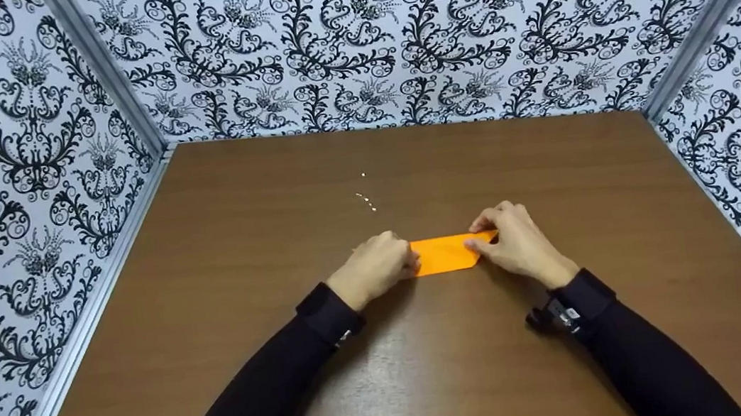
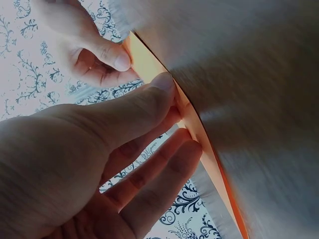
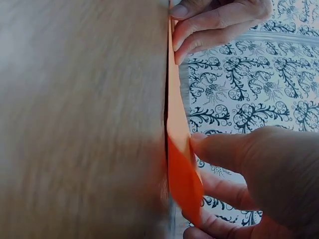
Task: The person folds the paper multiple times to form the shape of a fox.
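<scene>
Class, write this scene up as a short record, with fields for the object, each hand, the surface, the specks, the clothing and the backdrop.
Object: orange paper, bent near its right end
Left hand: holds the paper's left end
Right hand: pinches its right end
Surface: brown table
Specks: small white specks on the table
Clothing: black sleeves
Backdrop: black-and-white patterned walls

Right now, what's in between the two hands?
Orange paper: in the head view, a stretch of it spans from the left hand to the right hand.
</scene>
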The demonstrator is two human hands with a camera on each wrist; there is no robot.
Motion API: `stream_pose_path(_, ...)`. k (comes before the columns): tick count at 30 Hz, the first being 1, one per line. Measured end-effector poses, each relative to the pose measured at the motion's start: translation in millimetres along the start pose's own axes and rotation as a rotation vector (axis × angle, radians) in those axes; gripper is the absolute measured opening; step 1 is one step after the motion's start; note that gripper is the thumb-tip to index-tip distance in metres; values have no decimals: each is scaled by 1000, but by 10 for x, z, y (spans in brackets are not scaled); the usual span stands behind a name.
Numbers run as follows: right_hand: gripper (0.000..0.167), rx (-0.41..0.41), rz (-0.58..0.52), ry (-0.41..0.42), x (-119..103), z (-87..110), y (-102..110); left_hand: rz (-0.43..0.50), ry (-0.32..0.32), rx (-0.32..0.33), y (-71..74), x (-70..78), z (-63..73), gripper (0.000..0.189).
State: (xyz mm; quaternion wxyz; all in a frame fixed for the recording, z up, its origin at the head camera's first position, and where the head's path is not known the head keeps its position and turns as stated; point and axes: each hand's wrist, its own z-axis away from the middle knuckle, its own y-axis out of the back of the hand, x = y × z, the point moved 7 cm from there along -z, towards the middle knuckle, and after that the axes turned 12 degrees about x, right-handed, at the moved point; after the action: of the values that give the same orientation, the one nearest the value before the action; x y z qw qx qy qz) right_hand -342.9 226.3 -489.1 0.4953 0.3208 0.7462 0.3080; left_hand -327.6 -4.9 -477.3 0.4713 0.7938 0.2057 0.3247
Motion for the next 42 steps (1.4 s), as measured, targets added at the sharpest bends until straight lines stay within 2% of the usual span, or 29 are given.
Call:
stream_pose_path(8,14,-23,-86,-81,36,-10,22,2,-12,13,19,28,25,20)
stream_pose_path(14,12,-25,-141,-88,32,-18,31,2,-19,-3,19,29,51,20)
stream_pose_path(18,12,-15,-201,-90,12,-23,63,-4,-60,-4,36,33,53,14)
stream_pose_path(23,11,0,-231,-99,-12,-42,121,13,-96,62,147,37,41,5)
stream_pose_path(27,10,11,-255,-115,-20,-78,168,-53,-91,162,312,33,14,3)
stream_pose_path(30,10,26,-268,-120,-44,-101,217,-103,-85,228,435,34,-20,13)
stream_pose_path(33,11,41,-277,-117,-83,-117,277,-111,-82,262,532,46,-57,31)
stream_pose_path(38,13,59,-317,-114,-164,-141,384,-130,-69,272,629,74,-112,51)
stream_pose_path(42,13,69,-328,-91,-265,-152,476,-123,-45,250,669,101,-164,51)
